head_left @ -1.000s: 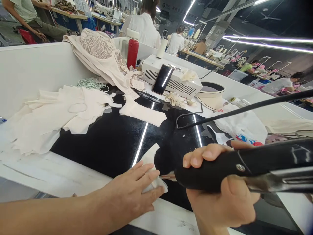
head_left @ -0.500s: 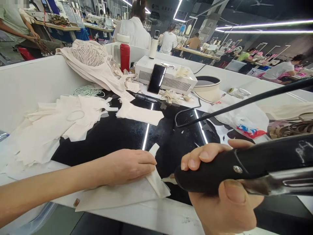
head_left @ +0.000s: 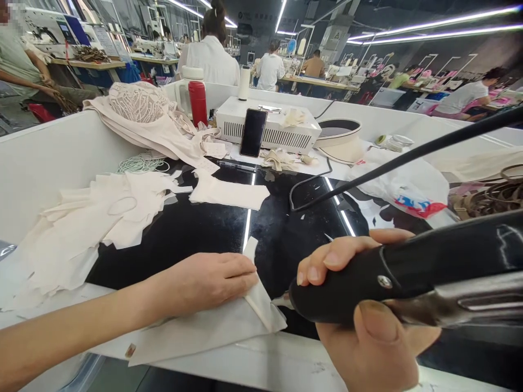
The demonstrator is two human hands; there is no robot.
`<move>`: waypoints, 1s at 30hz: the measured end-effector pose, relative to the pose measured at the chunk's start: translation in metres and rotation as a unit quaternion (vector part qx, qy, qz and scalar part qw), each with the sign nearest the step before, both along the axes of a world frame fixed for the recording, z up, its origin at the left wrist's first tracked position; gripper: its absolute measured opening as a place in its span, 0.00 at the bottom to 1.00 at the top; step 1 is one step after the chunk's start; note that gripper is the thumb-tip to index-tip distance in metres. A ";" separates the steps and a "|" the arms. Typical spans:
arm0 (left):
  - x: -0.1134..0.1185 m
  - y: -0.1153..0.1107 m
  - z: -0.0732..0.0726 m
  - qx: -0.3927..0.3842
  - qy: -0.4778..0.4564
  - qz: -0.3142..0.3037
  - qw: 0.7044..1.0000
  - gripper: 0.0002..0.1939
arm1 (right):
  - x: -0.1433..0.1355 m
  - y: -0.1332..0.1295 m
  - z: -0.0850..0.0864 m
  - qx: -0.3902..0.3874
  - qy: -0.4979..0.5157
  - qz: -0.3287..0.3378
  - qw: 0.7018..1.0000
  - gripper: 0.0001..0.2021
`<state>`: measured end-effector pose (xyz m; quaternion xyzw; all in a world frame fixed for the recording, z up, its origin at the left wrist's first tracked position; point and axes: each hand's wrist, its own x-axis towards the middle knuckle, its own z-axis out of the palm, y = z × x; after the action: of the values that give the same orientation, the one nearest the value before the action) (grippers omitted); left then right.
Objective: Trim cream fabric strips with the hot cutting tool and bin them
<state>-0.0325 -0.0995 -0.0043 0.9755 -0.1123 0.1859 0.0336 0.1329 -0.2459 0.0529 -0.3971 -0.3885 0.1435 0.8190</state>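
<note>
My left hand [head_left: 214,280] lies on a cream fabric piece [head_left: 212,332] at the front edge of the table. Its fingers are pressed together on a narrow folded strip [head_left: 261,305] along the right side of that fabric. My right hand [head_left: 368,332] is wrapped round a thick black handheld tool [head_left: 339,291] with a metal lever [head_left: 469,302] beneath its body. The tool's narrow tip [head_left: 283,300] points left, close beside the strip; whether it touches the fabric I cannot tell.
Cream fabric pieces [head_left: 81,228] are heaped at left, with another piece [head_left: 229,191] ahead. Behind stand a vented white box [head_left: 281,128], a phone [head_left: 253,133], a red bottle [head_left: 198,103] and a sun visor [head_left: 339,147]. A black cable [head_left: 408,163] crosses at right.
The whole view has shifted slightly. Both hands keep their grips on the fabric and the tool, with hardly any movement relative to the table.
</note>
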 end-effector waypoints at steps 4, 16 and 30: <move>-0.004 -0.008 0.004 0.023 -0.002 0.011 1.000 0.15 | 0.000 -0.002 0.001 -0.003 -0.008 0.000 1.000 0.22; -0.005 -0.028 0.002 0.064 0.007 0.042 0.997 0.26 | -0.002 0.000 -0.002 0.013 0.007 -0.009 1.000 0.21; -0.008 -0.031 -0.005 0.043 -0.003 0.052 0.998 0.29 | -0.003 0.016 0.002 0.013 0.000 -0.038 0.999 0.20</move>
<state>-0.0404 -0.1300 -0.0089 0.9801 -0.0698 0.1849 -0.0182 0.1304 -0.2298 0.0544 -0.4005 -0.3751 0.1072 0.8291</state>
